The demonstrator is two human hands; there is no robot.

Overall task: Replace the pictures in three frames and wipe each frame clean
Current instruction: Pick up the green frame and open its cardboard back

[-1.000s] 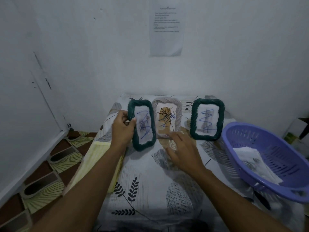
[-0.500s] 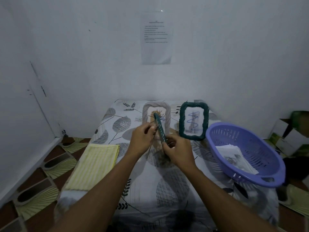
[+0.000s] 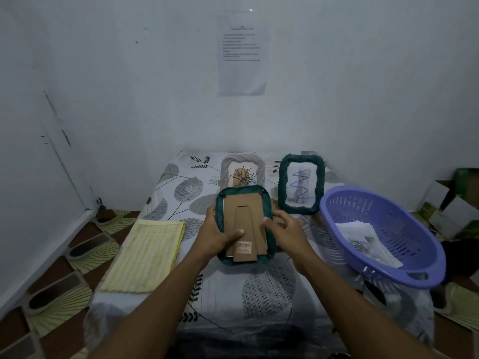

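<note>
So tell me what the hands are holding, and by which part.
Both grip the dark green frame, back up: left hand on its left edge, right hand on its right edge.

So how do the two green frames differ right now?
The held green frame shows its cardboard back; the standing green frame shows its front, a blue squiggle. Left hand and right hand grip the held one; the standing one is untouched, upright. Both have dark green rims.
</note>
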